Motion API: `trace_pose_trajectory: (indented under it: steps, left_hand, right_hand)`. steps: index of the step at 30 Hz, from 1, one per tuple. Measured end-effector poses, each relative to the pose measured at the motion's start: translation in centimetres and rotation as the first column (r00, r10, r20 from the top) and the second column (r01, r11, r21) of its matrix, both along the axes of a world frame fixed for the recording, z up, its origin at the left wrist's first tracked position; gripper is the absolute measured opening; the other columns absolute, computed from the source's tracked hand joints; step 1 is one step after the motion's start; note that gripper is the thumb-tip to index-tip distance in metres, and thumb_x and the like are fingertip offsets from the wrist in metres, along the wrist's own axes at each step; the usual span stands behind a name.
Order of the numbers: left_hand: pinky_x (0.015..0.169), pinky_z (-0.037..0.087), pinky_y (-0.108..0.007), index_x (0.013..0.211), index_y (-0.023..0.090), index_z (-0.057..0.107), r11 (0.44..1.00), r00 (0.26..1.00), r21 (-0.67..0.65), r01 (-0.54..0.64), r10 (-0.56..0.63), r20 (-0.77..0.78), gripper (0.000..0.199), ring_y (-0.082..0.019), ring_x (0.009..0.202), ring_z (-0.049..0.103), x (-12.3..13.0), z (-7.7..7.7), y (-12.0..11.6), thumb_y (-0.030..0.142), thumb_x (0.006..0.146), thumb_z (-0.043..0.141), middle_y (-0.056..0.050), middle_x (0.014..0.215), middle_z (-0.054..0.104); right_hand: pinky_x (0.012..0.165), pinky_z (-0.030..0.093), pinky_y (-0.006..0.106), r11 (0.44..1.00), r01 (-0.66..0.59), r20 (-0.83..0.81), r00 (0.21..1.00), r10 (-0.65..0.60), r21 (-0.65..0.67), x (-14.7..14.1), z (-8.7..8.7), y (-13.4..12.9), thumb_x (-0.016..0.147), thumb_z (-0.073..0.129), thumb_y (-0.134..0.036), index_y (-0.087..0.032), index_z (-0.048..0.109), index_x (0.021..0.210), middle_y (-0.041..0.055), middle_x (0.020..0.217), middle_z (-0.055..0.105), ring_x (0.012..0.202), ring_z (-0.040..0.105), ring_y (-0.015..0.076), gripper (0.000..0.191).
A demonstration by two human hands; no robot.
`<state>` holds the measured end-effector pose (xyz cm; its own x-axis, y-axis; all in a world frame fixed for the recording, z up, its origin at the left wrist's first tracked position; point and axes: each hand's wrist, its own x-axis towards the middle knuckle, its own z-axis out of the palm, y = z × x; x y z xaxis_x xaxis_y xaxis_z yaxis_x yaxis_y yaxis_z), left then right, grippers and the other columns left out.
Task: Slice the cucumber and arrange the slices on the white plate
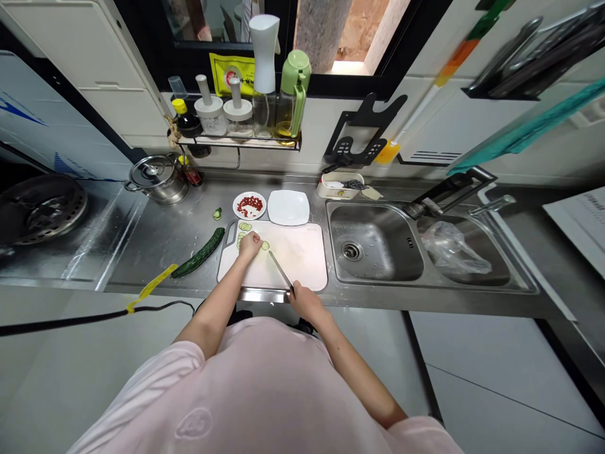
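My right hand (306,301) is wrapped round the handle of a kitchen knife (282,270), whose blade slants up and left over the white cutting board (302,252). The knife tip lies close to a round cucumber slice (265,245). Just left of that slice, my left hand (250,244) is closed with its fingers curled together; whatever they hold, if anything, is hidden. Several more cucumber slices (244,226) lie at the board's upper left, partly behind my left hand. A dark green whole cucumber (199,253) rests on the steel counter left of the board.
Behind the board stand a plate of chopped red pieces (249,205) and a white square plate (288,208). Small cucumber bits (217,214) lie nearby. A double sink (375,243) is on the right, a lidded pot (158,178) at the back left. A seasoning shelf (241,142) hangs above.
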<state>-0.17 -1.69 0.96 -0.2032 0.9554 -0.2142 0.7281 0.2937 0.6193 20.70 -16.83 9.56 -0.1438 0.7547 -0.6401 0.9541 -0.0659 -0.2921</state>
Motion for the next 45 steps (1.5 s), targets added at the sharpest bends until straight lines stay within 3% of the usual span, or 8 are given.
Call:
trace_pose_trajectory:
  steps: [21,29,32,36,41,45]
  left_hand:
    - [0.066,0.038,-0.024,0.08,0.022,0.061,1.0,1.0,0.011,-0.005,0.005,-0.002,0.008,-0.015,0.074,0.059,0.0,-0.3,-0.1,0.026,0.073,0.061,0.0,0.077,0.066]
    - [0.064,0.037,-0.024,0.078,0.022,0.061,0.999,1.0,0.037,-0.007,0.007,-0.003,0.006,-0.015,0.072,0.058,0.0,-0.3,-0.2,0.025,0.073,0.061,0.0,0.075,0.065]
    - [0.065,0.038,-0.024,0.08,0.022,0.061,1.0,1.0,0.03,-0.007,0.008,-0.017,0.007,-0.015,0.073,0.059,0.0,-0.3,-0.2,0.026,0.074,0.06,0.0,0.076,0.065]
    - [0.069,0.04,-0.025,0.087,0.021,0.063,0.999,0.999,0.047,0.023,-0.022,-0.039,0.012,-0.017,0.076,0.059,0.1,-0.3,-0.5,0.024,0.078,0.056,-0.002,0.078,0.065]
    - [0.087,0.041,-0.029,0.108,0.019,0.064,0.968,0.988,0.203,0.147,-0.131,-0.087,0.028,-0.021,0.095,0.057,0.5,-0.5,-2.3,0.026,0.086,0.047,-0.01,0.1,0.062]
    - [0.093,0.04,-0.032,0.109,0.018,0.065,0.946,0.971,0.237,0.22,-0.19,-0.143,0.03,-0.024,0.101,0.054,1.0,-0.4,-3.4,0.027,0.085,0.049,-0.012,0.103,0.058]
  right_hand:
    - [0.062,0.031,0.026,1.0,0.017,-0.016,1.0,-0.016,0.019,0.3,-0.2,-0.5,0.094,0.035,-0.032,-0.019,0.049,0.107,0.012,0.098,0.066,0.087,0.061,0.0228,0.023]
    - [0.06,0.025,0.024,0.976,0.091,-0.075,0.994,-0.077,0.2,0.9,-0.8,0.1,0.097,0.033,-0.039,-0.021,0.049,0.106,0.006,0.09,0.066,0.083,0.06,0.0183,0.026]
    - [0.06,0.025,0.024,0.971,0.124,-0.038,0.992,-0.118,0.206,1.0,-1.1,0.7,0.098,0.032,-0.04,-0.021,0.049,0.109,0.0064,0.091,0.066,0.083,0.06,0.0186,0.028]
    - [0.061,0.027,0.025,0.97,0.147,0.011,0.988,-0.152,0.194,1.3,-1.6,1.3,0.098,0.03,-0.041,-0.02,0.049,0.11,0.0081,0.093,0.066,0.085,0.06,0.0193,0.031]
    - [0.063,0.03,0.025,0.966,0.163,0.048,0.983,-0.176,0.2,2.1,-2.4,1.4,0.098,0.03,-0.044,-0.019,0.05,0.112,0.01,0.096,0.066,0.088,0.061,0.0202,0.034]
    - [0.064,0.031,0.025,0.961,0.17,0.032,0.983,-0.181,0.218,2.5,-3.1,1.5,0.098,0.03,-0.044,-0.019,0.05,0.112,0.0102,0.097,0.067,0.09,0.062,0.0209,0.035]
